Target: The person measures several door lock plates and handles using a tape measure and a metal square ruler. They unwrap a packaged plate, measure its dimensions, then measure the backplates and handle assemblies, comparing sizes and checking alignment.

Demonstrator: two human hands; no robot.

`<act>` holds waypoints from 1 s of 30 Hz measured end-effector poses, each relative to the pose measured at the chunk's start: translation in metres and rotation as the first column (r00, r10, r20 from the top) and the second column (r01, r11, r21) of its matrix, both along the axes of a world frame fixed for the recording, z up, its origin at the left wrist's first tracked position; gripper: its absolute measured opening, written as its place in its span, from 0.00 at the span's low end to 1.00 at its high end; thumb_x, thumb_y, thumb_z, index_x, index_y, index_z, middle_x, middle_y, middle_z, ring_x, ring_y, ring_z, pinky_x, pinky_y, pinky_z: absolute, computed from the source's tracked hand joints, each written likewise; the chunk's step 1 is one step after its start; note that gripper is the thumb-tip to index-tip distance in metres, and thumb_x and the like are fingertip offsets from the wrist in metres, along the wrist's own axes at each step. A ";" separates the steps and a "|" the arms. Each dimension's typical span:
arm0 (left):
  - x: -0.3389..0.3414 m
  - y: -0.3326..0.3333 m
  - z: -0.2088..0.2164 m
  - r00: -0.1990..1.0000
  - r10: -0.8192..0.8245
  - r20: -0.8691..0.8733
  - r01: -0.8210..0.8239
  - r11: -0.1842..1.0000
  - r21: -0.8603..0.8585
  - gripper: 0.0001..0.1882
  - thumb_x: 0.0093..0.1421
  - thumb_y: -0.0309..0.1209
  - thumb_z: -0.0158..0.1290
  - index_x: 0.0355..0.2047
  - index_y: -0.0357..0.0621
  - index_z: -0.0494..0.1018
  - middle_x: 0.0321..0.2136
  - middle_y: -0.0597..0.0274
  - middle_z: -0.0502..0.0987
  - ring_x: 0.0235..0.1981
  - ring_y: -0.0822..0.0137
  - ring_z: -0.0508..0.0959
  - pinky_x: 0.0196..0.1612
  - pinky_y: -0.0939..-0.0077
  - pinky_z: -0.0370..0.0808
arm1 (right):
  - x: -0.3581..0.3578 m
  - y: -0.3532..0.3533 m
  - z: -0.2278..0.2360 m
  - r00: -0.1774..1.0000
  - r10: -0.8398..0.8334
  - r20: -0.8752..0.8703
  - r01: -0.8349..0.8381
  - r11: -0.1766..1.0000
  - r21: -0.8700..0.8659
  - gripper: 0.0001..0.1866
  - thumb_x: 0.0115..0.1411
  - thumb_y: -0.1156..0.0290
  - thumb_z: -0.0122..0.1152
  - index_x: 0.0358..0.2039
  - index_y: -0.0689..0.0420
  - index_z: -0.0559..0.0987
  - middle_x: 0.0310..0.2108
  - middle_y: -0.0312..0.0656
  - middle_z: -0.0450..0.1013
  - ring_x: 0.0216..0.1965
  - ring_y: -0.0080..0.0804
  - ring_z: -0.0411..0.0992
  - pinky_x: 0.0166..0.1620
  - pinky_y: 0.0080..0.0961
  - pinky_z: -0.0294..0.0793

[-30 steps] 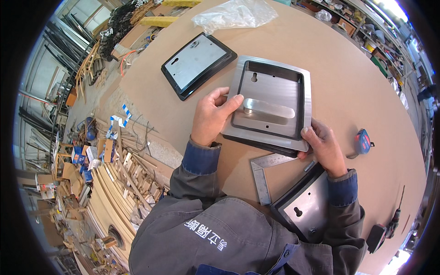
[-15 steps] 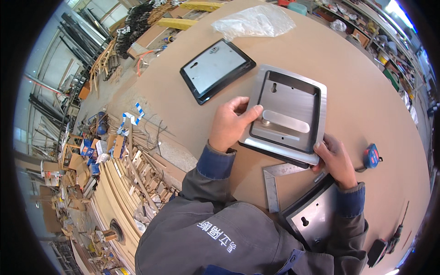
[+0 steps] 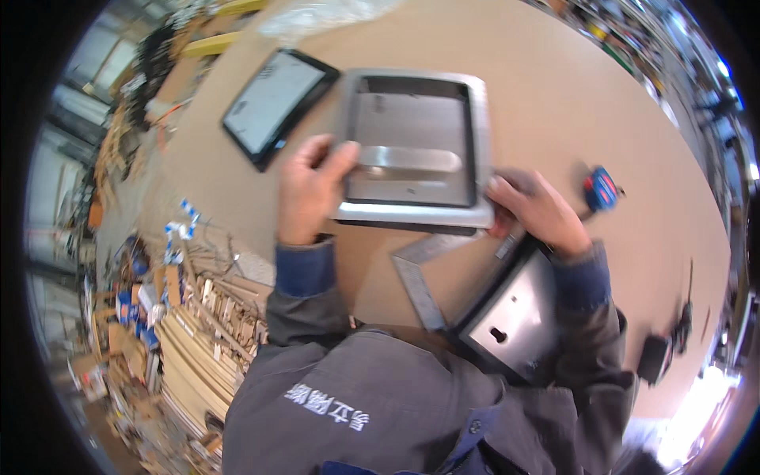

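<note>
- Clock directions run from the held panel's middle. Between 9 and 10 o'clock, the far panel (image 3: 273, 107) lies on the table (image 3: 546, 103), untouched as before; it sits further left in the frame because the view has swung.
- Toward 8 o'clock, the person's left hand (image 3: 310, 190) keeps its narrow pinch: thumb on the frame near the lever's left end, other fingers curled at the edge, their tips hidden.
- In the centre is the held panel (image 3: 416, 119), lever (image 3: 412, 162) facing up. It looks squarer in the view than half a second ago, though head movement accounts for much of that. Whether its lower edge clears the table cannot be told.
- Toward 6 o'clock, the metal square (image 3: 418, 293) lies flat, its place on the table apparently unchanged.
- Toward 5 o'clock, the near panel (image 3: 507, 317) rests partly behind the right sleeve.
- Toward 4 o'clock, the right hand (image 3: 542, 210) holds the held panel's lower right corner, thumb at the rim, fingers partly hidden below.
- Near 3 o'clock sits the tape measure (image 3: 600, 190); further out, toward 4, the drill (image 3: 659, 355). Neither is in use.
- With both grips unchanged, the work seems to be at the same handling stage.
</note>
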State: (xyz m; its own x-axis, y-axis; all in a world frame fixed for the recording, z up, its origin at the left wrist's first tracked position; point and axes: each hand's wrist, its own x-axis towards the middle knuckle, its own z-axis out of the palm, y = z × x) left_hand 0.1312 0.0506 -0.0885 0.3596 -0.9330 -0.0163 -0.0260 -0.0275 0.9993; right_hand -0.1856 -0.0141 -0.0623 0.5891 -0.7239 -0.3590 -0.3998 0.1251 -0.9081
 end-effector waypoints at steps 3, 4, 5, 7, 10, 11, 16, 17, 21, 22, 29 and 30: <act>0.007 0.001 0.000 0.996 -0.017 -0.092 0.018 1.000 0.006 0.23 0.65 0.34 0.64 0.51 0.27 0.75 0.39 0.59 0.81 0.36 0.75 0.79 0.42 0.82 0.76 | -0.011 -0.006 0.011 0.999 -0.039 0.034 0.039 0.999 -0.014 0.21 0.75 0.59 0.48 0.37 0.66 0.78 0.29 0.40 0.79 0.26 0.22 0.77 0.32 0.21 0.81; 0.004 -0.001 0.000 0.992 -0.042 -0.116 0.042 0.999 0.003 0.23 0.65 0.34 0.64 0.52 0.27 0.74 0.40 0.59 0.81 0.37 0.75 0.79 0.42 0.82 0.76 | -0.021 -0.004 0.016 0.995 -0.090 0.031 0.092 0.994 -0.061 0.21 0.75 0.59 0.48 0.37 0.65 0.78 0.31 0.41 0.79 0.28 0.22 0.77 0.33 0.21 0.81; 0.005 0.002 0.006 0.989 -0.054 -0.138 0.054 0.999 -0.004 0.23 0.65 0.34 0.64 0.52 0.27 0.74 0.40 0.59 0.81 0.38 0.76 0.79 0.43 0.82 0.75 | -0.027 -0.003 0.028 0.995 -0.095 0.004 0.095 0.991 -0.095 0.20 0.74 0.60 0.49 0.40 0.66 0.79 0.32 0.41 0.80 0.29 0.21 0.77 0.34 0.21 0.81; 0.008 0.001 0.002 0.992 -0.059 -0.114 0.061 0.998 0.009 0.23 0.65 0.34 0.64 0.52 0.28 0.74 0.40 0.59 0.80 0.39 0.76 0.78 0.44 0.82 0.75 | -0.048 -0.001 0.043 0.990 -0.124 -0.071 0.108 0.975 -0.194 0.19 0.73 0.61 0.51 0.43 0.67 0.79 0.32 0.40 0.80 0.30 0.21 0.77 0.34 0.20 0.80; 0.009 0.004 0.004 0.996 -0.048 -0.075 0.048 0.999 0.006 0.22 0.66 0.34 0.64 0.52 0.29 0.75 0.40 0.60 0.80 0.39 0.76 0.78 0.44 0.83 0.75 | -0.084 0.018 0.055 0.957 -0.233 -0.174 0.186 0.951 -0.247 0.16 0.71 0.63 0.52 0.42 0.65 0.80 0.31 0.40 0.79 0.30 0.22 0.76 0.35 0.21 0.79; 0.007 0.004 0.004 0.997 -0.050 -0.062 0.050 0.999 0.003 0.21 0.66 0.34 0.64 0.52 0.29 0.75 0.40 0.60 0.80 0.40 0.76 0.77 0.45 0.83 0.75 | -0.099 0.026 0.052 0.947 -0.249 -0.204 0.193 0.947 -0.258 0.16 0.70 0.64 0.53 0.43 0.65 0.80 0.31 0.40 0.79 0.30 0.24 0.76 0.36 0.23 0.78; 0.010 -0.002 -0.006 0.990 -0.094 -0.109 0.092 0.995 -0.031 0.17 0.68 0.31 0.61 0.51 0.32 0.73 0.41 0.60 0.80 0.40 0.75 0.79 0.46 0.80 0.77 | -0.156 0.079 0.040 0.756 -0.182 -0.629 -0.027 0.951 -0.308 0.17 0.63 0.66 0.61 0.47 0.65 0.81 0.30 0.45 0.78 0.31 0.38 0.78 0.40 0.31 0.79; 0.012 -0.001 -0.004 0.988 -0.097 -0.118 0.094 0.995 -0.033 0.16 0.69 0.30 0.60 0.51 0.33 0.73 0.42 0.59 0.80 0.41 0.74 0.79 0.46 0.78 0.78 | -0.158 0.089 0.040 0.775 -0.210 -0.596 0.003 0.944 -0.329 0.18 0.61 0.66 0.63 0.47 0.66 0.81 0.32 0.46 0.79 0.33 0.41 0.78 0.41 0.33 0.79; 0.015 -0.005 -0.012 0.985 -0.116 -0.126 0.113 0.993 -0.032 0.16 0.67 0.33 0.61 0.50 0.35 0.74 0.41 0.61 0.80 0.39 0.74 0.80 0.43 0.76 0.79 | -0.170 0.117 0.023 0.775 -0.255 -0.578 0.012 0.920 -0.391 0.21 0.54 0.68 0.70 0.47 0.66 0.81 0.41 0.52 0.79 0.42 0.48 0.79 0.47 0.36 0.78; 0.010 0.000 0.002 0.995 -0.089 -0.044 0.089 0.996 0.001 0.17 0.67 0.33 0.62 0.50 0.33 0.74 0.40 0.62 0.80 0.39 0.75 0.79 0.43 0.78 0.78 | -0.166 0.122 0.022 0.778 -0.299 -0.553 0.059 0.911 -0.409 0.23 0.51 0.68 0.72 0.46 0.66 0.81 0.41 0.52 0.78 0.44 0.48 0.78 0.48 0.37 0.77; 0.009 -0.003 -0.003 0.983 -0.061 -0.173 0.048 0.996 -0.074 0.21 0.63 0.34 0.66 0.48 0.30 0.75 0.39 0.62 0.80 0.37 0.77 0.77 0.40 0.83 0.74 | -0.145 0.116 0.025 0.785 -0.279 -0.554 0.095 0.937 -0.337 0.20 0.39 0.68 0.74 0.32 0.66 0.82 0.26 0.44 0.66 0.31 0.39 0.67 0.37 0.34 0.67; 0.008 -0.002 -0.002 0.984 -0.055 -0.169 0.043 0.997 -0.069 0.21 0.63 0.33 0.66 0.48 0.30 0.75 0.39 0.62 0.80 0.37 0.77 0.77 0.41 0.83 0.74 | -0.146 0.116 0.026 0.796 -0.275 -0.540 0.108 0.941 -0.320 0.19 0.38 0.68 0.74 0.30 0.66 0.81 0.26 0.43 0.65 0.31 0.37 0.66 0.36 0.34 0.66</act>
